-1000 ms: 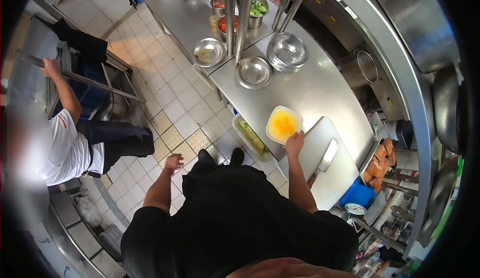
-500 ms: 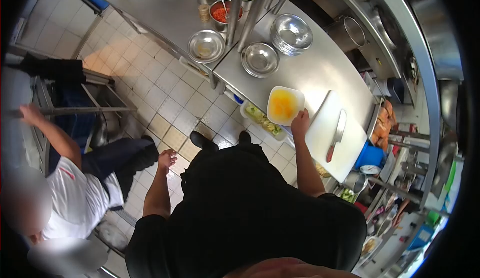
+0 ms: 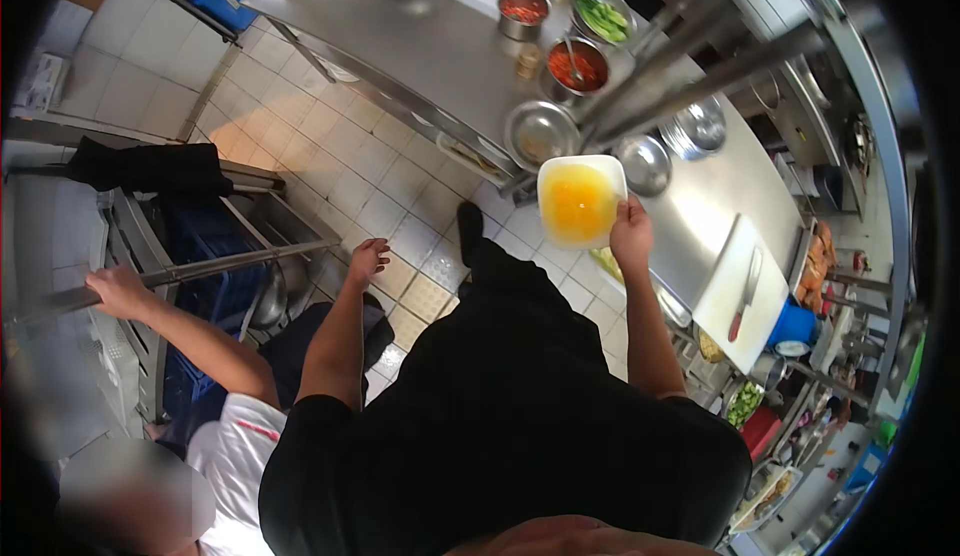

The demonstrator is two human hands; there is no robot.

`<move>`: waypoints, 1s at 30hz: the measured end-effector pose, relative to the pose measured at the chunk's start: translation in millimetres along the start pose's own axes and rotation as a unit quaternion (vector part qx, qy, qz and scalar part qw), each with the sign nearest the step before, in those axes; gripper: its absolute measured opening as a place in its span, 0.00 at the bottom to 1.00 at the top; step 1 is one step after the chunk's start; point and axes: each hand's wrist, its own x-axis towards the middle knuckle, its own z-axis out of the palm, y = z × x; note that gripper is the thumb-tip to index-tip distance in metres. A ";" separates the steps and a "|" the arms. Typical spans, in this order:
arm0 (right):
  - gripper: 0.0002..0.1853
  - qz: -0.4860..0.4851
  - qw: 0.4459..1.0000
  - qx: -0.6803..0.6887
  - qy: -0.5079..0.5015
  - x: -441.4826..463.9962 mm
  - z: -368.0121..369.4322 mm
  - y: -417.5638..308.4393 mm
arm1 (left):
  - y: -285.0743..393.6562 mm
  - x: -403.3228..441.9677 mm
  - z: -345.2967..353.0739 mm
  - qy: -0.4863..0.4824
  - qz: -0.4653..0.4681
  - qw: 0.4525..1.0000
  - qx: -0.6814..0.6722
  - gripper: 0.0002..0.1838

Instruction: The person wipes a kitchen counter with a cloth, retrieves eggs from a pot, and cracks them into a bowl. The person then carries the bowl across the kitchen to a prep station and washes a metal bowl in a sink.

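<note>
Near the picture's middle, a square white bowl (image 3: 582, 202) of yellow, egg-like liquid is held at its right rim by my right hand (image 3: 631, 233). The bowl is level and off the counter, over the floor beside the table edge. My left hand (image 3: 369, 261) hangs in front of my body over the tiles, fingers loosely curled and apart, holding nothing. Just beyond the bowl, a shallow metal bowl (image 3: 540, 136) rests at the counter's edge, with another metal bowl (image 3: 642, 166) to its right.
A co-worker's hand (image 3: 122, 291) rests on a metal rail at left. On the steel counter (image 3: 420, 26) stand pots of red food (image 3: 577, 68) and green vegetables (image 3: 602, 13). A knife (image 3: 747, 294) lies on a white cutting board (image 3: 738, 331) at right. Metal poles rise beyond the bowl.
My right hand has lifted the white bowl off the counter and away from the cutting board. The view has turned toward the pots, one foot has stepped forward, and the co-worker appears closer.
</note>
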 end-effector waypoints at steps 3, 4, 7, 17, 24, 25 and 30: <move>0.15 -0.032 0.996 0.059 -0.052 23.3 60.1 -65.6 | 42.1 33.9 -35.4 -0.007 0.038 0.999 -0.023 0.19; 0.15 -0.035 0.994 0.079 -0.068 33.2 83.2 -79.7 | 63.3 35.5 -42.7 -0.015 0.051 0.998 -0.034 0.19; 0.16 -0.031 0.985 0.078 -0.149 68.1 142.0 -140.9 | 117.9 37.6 -63.6 -0.029 0.063 0.996 -0.063 0.20; 0.16 -0.135 0.949 0.015 -0.283 190.0 364.8 -300.7 | 27.2 155.9 -243.6 0.097 -0.067 0.967 -0.225 0.15; 0.16 -0.155 0.943 0.026 -0.293 237.3 528.1 -410.1 | 53.4 188.2 -362.4 0.168 -0.205 0.959 -0.100 0.11; 0.16 -0.151 0.945 0.015 -0.290 243.5 548.2 -427.5 | 80.5 202.3 -375.9 0.163 -0.202 0.961 -0.100 0.11; 0.16 -0.103 0.946 0.055 -0.303 273.5 663.0 -482.9 | 226.4 302.0 -490.4 0.126 -0.045 0.979 -0.156 0.12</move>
